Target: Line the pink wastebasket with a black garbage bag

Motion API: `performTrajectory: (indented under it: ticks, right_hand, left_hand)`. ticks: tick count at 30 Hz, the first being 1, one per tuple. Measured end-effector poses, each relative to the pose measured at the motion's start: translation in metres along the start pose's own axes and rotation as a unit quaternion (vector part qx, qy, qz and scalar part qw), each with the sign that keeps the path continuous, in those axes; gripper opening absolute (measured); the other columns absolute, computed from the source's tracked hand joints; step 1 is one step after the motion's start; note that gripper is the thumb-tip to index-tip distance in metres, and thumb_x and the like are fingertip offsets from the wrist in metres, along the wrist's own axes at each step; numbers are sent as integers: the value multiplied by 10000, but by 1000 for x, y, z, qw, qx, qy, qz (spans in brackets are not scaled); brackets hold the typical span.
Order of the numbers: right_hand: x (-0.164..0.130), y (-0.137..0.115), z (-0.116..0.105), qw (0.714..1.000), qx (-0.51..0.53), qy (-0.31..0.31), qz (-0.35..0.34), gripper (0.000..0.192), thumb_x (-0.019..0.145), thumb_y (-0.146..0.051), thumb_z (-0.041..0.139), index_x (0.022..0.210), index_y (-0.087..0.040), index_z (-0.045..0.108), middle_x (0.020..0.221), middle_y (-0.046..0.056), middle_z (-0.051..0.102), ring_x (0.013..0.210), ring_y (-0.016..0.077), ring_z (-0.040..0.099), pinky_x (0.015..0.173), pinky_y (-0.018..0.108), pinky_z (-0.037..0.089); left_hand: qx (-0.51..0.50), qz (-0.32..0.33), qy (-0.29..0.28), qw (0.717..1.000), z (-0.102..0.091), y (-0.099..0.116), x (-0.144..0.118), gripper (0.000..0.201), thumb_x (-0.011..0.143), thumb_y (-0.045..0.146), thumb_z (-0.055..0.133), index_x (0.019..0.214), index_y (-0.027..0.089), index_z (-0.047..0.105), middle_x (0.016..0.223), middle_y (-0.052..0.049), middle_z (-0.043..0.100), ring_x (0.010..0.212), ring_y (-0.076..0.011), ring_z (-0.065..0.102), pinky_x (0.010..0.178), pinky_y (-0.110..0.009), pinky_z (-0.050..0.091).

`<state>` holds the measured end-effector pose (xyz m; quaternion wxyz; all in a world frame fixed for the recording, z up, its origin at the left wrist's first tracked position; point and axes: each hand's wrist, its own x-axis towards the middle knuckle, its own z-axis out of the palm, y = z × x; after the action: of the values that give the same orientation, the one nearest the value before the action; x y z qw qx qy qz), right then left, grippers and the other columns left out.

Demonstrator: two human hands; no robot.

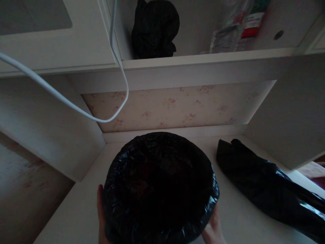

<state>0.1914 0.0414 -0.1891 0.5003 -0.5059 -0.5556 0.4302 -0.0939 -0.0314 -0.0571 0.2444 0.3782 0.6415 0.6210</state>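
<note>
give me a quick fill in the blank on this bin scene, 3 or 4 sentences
1. The round bin is lined with a plastic bag of ____ colour.
2. The left hand and the right hand touch the bin on ____ sides.
3. A folded black bag lies on the white surface to the ____ of the bin.
4. A white ____ hangs in a loop above the bin, in front of the floral wallpaper.

Missing words: black; opposite; right; cable
</note>
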Motion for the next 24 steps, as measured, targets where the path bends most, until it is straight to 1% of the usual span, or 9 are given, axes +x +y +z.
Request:
performTrajectory:
  ticks: [2,4,6,9,12,14,19,21,24]
  right_hand:
    - [2,0,-8,999,-15,24,-39,1229,873,-811,608,1696,-261,-120,1552,208,552,1351,354,642,1028,439,616]
    - [4,-4,-12,995,-29,51,-75,1293,853,-817,630,1675,-293,-219,1572,184,540,1344,371,640,1011,453,619]
    - [7,-15,-13,993,-25,44,-108,1334,819,-829,664,1682,-316,-214,1586,148,538,1366,383,619,1042,463,600]
    - [12,-38,-10,990,24,31,-134,1346,770,-889,662,1710,-333,-124,1715,112,371,1503,392,484,1139,468,536]
    - [21,-63,-9,988,98,22,-120,1228,842,-896,566,1714,-351,-106,1791,76,164,1609,361,315,1201,459,481]
    - [30,-82,-12,986,124,10,-110,1130,911,-852,514,1717,-345,-94,1785,86,194,1615,338,311,1210,453,469]
    - [63,-132,-29,993,67,6,-99,860,1011,-759,436,1687,-256,266,1634,140,493,1448,313,557,1174,418,483]
    - [74,-147,-34,996,28,10,-86,761,1033,-711,447,1629,-239,406,1579,126,559,1440,300,557,1205,400,443]
    - [83,-156,-37,996,5,-5,-89,624,1058,-635,463,1546,-254,539,1593,89,549,1499,290,487,1279,406,344]
  left_hand:
    - [-40,-29,44,998,2,-9,3,1029,879,710,693,1695,502,102,1712,3,404,1549,-386,416,1328,-592,249]
    - [-65,-27,68,995,-1,-18,10,924,888,682,690,1676,484,248,1716,22,406,1599,-380,326,1344,-590,175]
    - [-68,-14,59,996,-7,-23,18,726,899,655,685,1570,462,485,1687,38,458,1620,-363,283,1349,-575,153]
    - [-36,-7,18,999,-16,-17,31,508,844,642,743,1297,411,745,1503,3,663,1506,-386,484,1316,-600,256]
    - [14,3,-3,1000,-18,3,35,473,813,651,751,1178,357,814,1357,-30,755,1373,-388,619,1254,-568,396]
    - [52,16,-23,998,-17,18,34,464,850,630,714,1203,346,813,1343,-31,761,1333,-372,649,1204,-511,473]
    - [132,104,-67,984,-18,47,35,394,882,557,699,1203,360,814,1266,-27,782,1205,-321,723,1055,-366,574]
    - [149,133,-86,976,-18,53,39,395,875,572,707,1182,352,824,1247,-38,789,1176,-317,740,1000,-336,594]
    - [156,125,-92,975,-17,61,44,400,888,584,693,1205,373,817,1241,-29,799,1171,-307,750,990,-327,597]
